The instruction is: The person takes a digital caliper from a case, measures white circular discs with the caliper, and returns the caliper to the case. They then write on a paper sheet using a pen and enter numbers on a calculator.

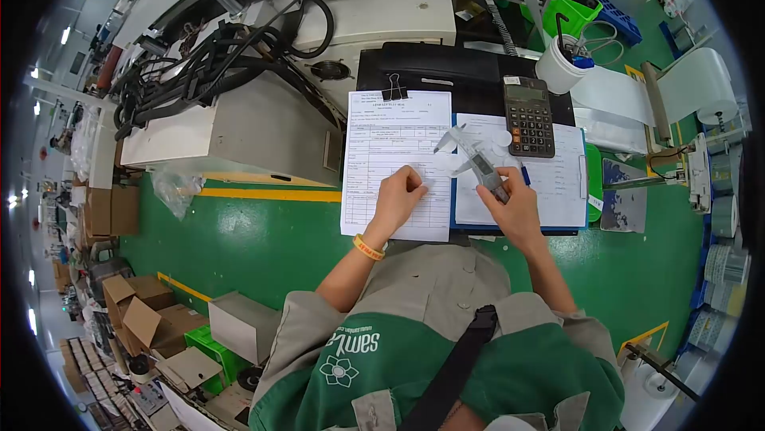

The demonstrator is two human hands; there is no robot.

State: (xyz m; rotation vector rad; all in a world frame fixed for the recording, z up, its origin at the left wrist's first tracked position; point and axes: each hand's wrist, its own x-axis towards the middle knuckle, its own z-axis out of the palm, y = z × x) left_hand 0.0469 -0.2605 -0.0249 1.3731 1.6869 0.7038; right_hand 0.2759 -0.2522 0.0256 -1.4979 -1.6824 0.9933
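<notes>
My right hand [512, 204] grips a digital caliper [482, 166], its jaws pointing away from me to the upper left over the papers. Curled in, my left hand [398, 198] rests on a printed form [398, 140]; thumb and fingertips are pressed together, and what they hold, if anything, cannot be made out. A binder clip [394, 88] sits at the top of the form. To the right lies a sheet with handwriting [550, 200] on a blue clipboard. A calculator [529, 112] and a blue pen [524, 174] lie on that sheet. Small round white pieces [502, 139] are near the caliper.
A white bucket [558, 68] with tools stands behind the calculator. Thick black cables [231, 64] run over a grey machine cabinet [263, 128] at left. Open cardboard boxes [151, 319] stand at lower left. Rolls of material [709, 84] line the right side.
</notes>
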